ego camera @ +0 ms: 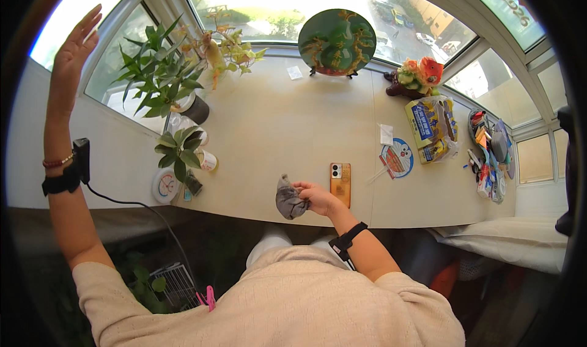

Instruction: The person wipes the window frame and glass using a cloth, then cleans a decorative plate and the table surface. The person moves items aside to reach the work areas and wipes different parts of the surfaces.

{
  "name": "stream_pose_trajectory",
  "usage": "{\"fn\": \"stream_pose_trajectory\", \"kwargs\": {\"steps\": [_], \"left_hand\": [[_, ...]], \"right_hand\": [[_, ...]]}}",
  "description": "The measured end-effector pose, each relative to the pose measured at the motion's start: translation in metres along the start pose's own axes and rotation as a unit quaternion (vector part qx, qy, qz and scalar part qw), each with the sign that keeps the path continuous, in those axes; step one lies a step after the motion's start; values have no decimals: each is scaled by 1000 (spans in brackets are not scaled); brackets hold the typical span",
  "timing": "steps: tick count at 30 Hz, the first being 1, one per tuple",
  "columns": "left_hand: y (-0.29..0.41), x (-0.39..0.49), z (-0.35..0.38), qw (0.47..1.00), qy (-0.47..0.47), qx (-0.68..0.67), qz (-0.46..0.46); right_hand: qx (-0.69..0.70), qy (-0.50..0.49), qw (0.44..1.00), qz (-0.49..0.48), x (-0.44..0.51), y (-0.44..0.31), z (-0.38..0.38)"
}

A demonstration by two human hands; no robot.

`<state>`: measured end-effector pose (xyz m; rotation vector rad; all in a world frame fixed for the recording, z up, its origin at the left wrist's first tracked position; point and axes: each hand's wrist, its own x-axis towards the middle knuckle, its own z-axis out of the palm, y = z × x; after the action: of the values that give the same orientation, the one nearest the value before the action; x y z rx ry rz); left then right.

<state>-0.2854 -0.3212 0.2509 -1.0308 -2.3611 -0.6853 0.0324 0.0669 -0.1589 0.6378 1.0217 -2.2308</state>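
Note:
My right hand [317,197] grips a bunched grey cloth [291,200] near the front edge of the pale table [275,131]. Whether the cloth is a rag or a small garment, I cannot tell. Just right of that hand lies an orange smartphone [340,186], its camera side up. My left hand [75,49] is raised at the far left, in front of the side window [133,67]. Its fingers are extended and it holds nothing. A black strap with a cabled device [81,161] sits on the left forearm.
Leafy potted plants [160,72] and a round white dial gauge [166,185] line the left side. A green decorative plate [337,42] stands at the back. To the right are a cartoon hand fan [398,159], a yellow-blue carton [433,129] and a cluttered basket [490,152].

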Motion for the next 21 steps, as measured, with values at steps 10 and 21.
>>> {"fn": "stream_pose_trajectory", "kwargs": {"steps": [10,21], "left_hand": [[311,-211,272,640,-33,-605,-472],[393,-280,318,386,-36,-819,-423]], "right_hand": [[124,-201,953,-190,-135,-75,-24],[-109,18,952,-286,-137,-40,-24]]}}
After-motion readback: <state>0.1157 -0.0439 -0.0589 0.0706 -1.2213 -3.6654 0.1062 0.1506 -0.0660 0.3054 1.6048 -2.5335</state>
